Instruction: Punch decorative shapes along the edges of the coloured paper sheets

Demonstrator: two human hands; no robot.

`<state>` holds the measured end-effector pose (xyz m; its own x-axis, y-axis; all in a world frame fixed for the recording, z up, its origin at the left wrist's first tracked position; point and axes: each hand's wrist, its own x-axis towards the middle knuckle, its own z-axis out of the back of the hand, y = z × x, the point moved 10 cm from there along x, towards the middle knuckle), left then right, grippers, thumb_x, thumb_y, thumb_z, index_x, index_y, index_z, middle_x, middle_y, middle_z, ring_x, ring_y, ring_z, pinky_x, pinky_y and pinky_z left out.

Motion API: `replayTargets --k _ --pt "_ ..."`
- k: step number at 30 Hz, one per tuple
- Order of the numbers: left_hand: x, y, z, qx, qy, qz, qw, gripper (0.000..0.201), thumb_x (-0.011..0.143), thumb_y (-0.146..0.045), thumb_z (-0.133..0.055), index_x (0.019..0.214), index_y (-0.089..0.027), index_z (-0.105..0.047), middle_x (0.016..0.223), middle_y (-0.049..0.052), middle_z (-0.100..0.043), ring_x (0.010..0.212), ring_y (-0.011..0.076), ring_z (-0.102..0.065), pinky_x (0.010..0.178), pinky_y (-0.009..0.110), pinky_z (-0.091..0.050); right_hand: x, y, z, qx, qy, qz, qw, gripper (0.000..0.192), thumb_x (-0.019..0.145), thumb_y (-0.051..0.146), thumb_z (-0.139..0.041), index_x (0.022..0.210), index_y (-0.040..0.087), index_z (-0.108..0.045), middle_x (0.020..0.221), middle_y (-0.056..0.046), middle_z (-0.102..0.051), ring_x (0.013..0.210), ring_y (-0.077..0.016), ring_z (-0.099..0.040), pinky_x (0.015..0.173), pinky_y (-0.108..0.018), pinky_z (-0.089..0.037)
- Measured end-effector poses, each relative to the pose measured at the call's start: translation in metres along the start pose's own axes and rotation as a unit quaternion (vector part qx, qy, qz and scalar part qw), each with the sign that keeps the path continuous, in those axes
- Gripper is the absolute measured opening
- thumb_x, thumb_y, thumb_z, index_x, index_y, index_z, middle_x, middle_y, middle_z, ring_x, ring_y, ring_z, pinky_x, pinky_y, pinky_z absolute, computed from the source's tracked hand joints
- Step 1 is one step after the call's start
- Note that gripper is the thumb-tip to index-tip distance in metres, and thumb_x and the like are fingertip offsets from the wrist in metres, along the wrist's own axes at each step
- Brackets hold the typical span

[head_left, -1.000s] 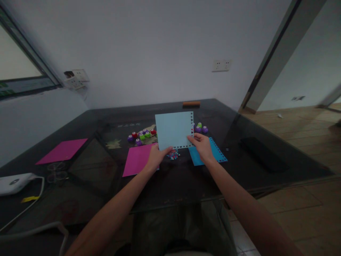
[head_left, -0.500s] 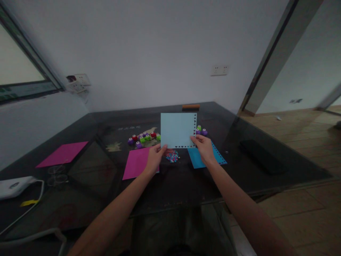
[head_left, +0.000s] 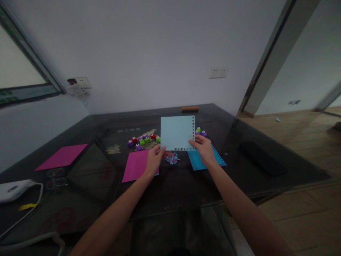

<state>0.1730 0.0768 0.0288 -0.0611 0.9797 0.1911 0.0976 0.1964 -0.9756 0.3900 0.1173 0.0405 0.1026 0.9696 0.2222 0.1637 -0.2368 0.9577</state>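
Note:
A pale blue paper sheet [head_left: 177, 132], with small shapes punched along its right and bottom edges, is held up over the table. My left hand [head_left: 154, 158] pinches its lower left corner; my right hand [head_left: 203, 147] grips its right edge near the bottom. Below the sheet lies a pile of tiny pink, blue and white paper cut-outs [head_left: 172, 158]. Pink paper [head_left: 134, 166] lies under and beside my left hand. Under my right hand is a brighter blue sheet [head_left: 197, 163] with punched holes along its right edge.
Several purple, red and green craft punches [head_left: 142, 140] stand left of the held sheet, more punches [head_left: 201, 132] behind its right side. Another pink sheet [head_left: 62, 156] lies far left, near a white device [head_left: 16, 190] with a cable. A dark flat object [head_left: 262, 158] rests at right.
The view has tilted slightly, so the scene sits a little lower. Both hands still hold the pale blue sheet, which is turned very slightly.

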Motion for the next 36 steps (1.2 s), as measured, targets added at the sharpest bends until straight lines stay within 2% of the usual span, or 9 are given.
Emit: replayTargets --k 8,12,17,19,24,27,29,32,36 --pt "-0.002 0.002 -0.005 0.027 0.02 -0.012 0.999 0.03 0.073 -0.042 -0.066 0.088 -0.016 -0.064 0.079 0.004 -0.072 0.065 0.0196 -0.067 0.061 0.028 -0.05 0.002 0.006 0.01 -0.018 -0.037 0.02 0.999 0.034 0.058 0.048 -0.072 0.073 0.018 -0.066 0.065 -0.003 -0.065 0.058 -0.0165 -0.056 0.053 -0.029 -0.044" --pt "-0.003 -0.003 -0.004 0.032 0.017 -0.036 0.999 0.026 0.074 -0.037 -0.065 0.089 -0.016 -0.063 0.085 0.005 -0.07 0.071 0.0189 -0.066 0.063 0.027 -0.05 0.002 0.01 0.013 -0.016 -0.034 0.019 0.999 0.033 0.057 0.045 -0.074 0.074 0.018 -0.067 0.067 -0.003 -0.066 0.059 -0.0175 -0.057 0.055 -0.031 -0.044" --pt "-0.006 -0.026 0.001 0.033 -0.028 -0.087 0.995 0.049 0.076 -0.027 -0.064 0.122 -0.02 -0.046 0.08 0.001 -0.066 0.077 0.0167 -0.064 0.067 0.025 -0.049 0.004 0.019 0.022 -0.018 -0.044 0.017 0.999 0.034 0.052 0.039 -0.077 0.077 0.018 -0.068 0.076 -0.005 -0.068 0.066 -0.0189 -0.059 0.061 -0.033 -0.046" --pt "-0.007 -0.039 -0.006 0.046 -0.023 -0.109 0.993 0.051 0.077 -0.024 -0.062 0.125 -0.021 -0.044 0.076 -0.001 -0.063 0.074 0.0152 -0.063 0.068 0.024 -0.048 0.005 0.024 0.029 -0.028 -0.044 0.02 0.998 0.034 0.052 0.037 -0.078 0.078 0.017 -0.068 0.077 -0.005 -0.067 0.067 -0.0185 -0.059 0.062 -0.033 -0.046" --pt "-0.004 -0.058 -0.033 0.06 -0.015 -0.142 0.988 0.032 0.082 -0.025 -0.054 0.114 -0.02 -0.05 0.066 -0.002 -0.057 0.06 0.0135 -0.056 0.059 0.023 -0.043 0.011 0.032 0.062 -0.049 -0.033 0.017 0.998 0.04 0.053 0.033 -0.078 0.088 0.017 -0.068 0.078 -0.004 -0.066 0.063 -0.0156 -0.058 0.061 -0.031 -0.045" --pt "-0.004 -0.048 -0.045 0.065 -0.042 -0.14 0.987 0.022 0.083 -0.023 -0.051 0.105 -0.019 -0.053 0.062 -0.003 -0.05 0.054 0.0122 -0.05 0.053 0.022 -0.039 0.013 0.025 0.093 -0.075 -0.038 -0.001 0.996 0.044 0.053 0.032 -0.079 0.092 0.017 -0.067 0.075 -0.003 -0.065 0.059 -0.0141 -0.056 0.057 -0.029 -0.043" --pt "-0.006 -0.034 -0.055 0.086 -0.035 -0.134 0.987 0.021 0.084 -0.022 -0.05 0.104 -0.02 -0.054 0.067 -0.002 -0.052 0.059 0.0125 -0.052 0.055 0.022 -0.041 0.013 0.016 0.112 -0.082 -0.039 -0.012 0.996 0.047 0.052 0.032 -0.08 0.094 0.016 -0.066 0.072 -0.002 -0.064 0.058 -0.0142 -0.056 0.055 -0.029 -0.044" --pt "-0.013 -0.009 -0.071 0.169 0.021 -0.123 0.978 0.025 0.082 -0.015 -0.049 0.107 -0.019 -0.053 0.085 0.002 -0.058 0.073 0.0136 -0.057 0.064 0.024 -0.046 0.009 0.0 0.135 -0.097 -0.039 -0.032 0.994 0.056 0.05 0.033 -0.081 0.1 0.016 -0.064 0.069 -0.001 -0.063 0.058 -0.0144 -0.057 0.055 -0.029 -0.045" --pt "-0.019 0.014 -0.084 0.289 0.094 -0.123 0.945 0.037 0.079 -0.008 -0.047 0.115 -0.019 -0.048 0.114 0.008 -0.057 0.09 0.0152 -0.061 0.079 0.03 -0.05 0.001 -0.017 0.146 -0.12 -0.013 -0.062 0.991 0.061 0.052 0.033 -0.079 0.108 0.017 -0.062 0.069 -0.001 -0.062 0.06 -0.0151 -0.059 0.055 -0.027 -0.046"
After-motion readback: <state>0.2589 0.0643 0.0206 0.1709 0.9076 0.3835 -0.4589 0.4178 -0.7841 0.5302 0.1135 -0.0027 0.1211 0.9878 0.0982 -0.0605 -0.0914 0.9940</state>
